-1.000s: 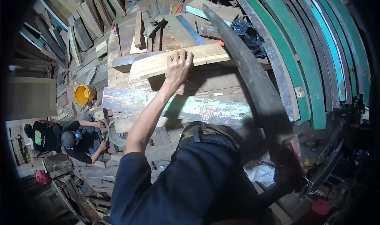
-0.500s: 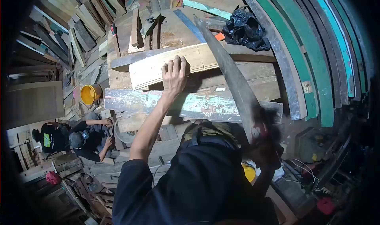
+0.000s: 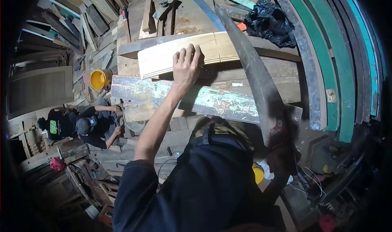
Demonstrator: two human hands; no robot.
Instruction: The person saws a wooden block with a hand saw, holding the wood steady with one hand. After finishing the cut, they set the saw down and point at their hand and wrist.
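Note:
My left hand (image 3: pixel 187 70) rests on a pale wooden board (image 3: pixel 161 59), its fingers curled over the top face and the thumb hidden. Thin dark lines cross that board right of the fingers. My right hand (image 3: pixel 284 155), dark in shadow, is closed around the handle end of a long handsaw (image 3: pixel 258 74). The saw's blade points away from me and overlaps the board's right end in this view. Beneath the board and nearer to me lies a plank with flaking turquoise paint (image 3: pixel 216 100).
A black plastic bag (image 3: pixel 269 23) and blue strip (image 3: pixel 207 11) lie beyond the board. Long green planks (image 3: pixel 311 58) stand at right. A yellow bucket (image 3: pixel 98 80) is at left, with two people (image 3: pixel 96 126) sitting low behind it. Timber pieces lean at upper left.
The camera view has shifted, moving the bench scene slightly right. My left hand stays on the board, and my right hand still grips the saw, with little movement relative to the board.

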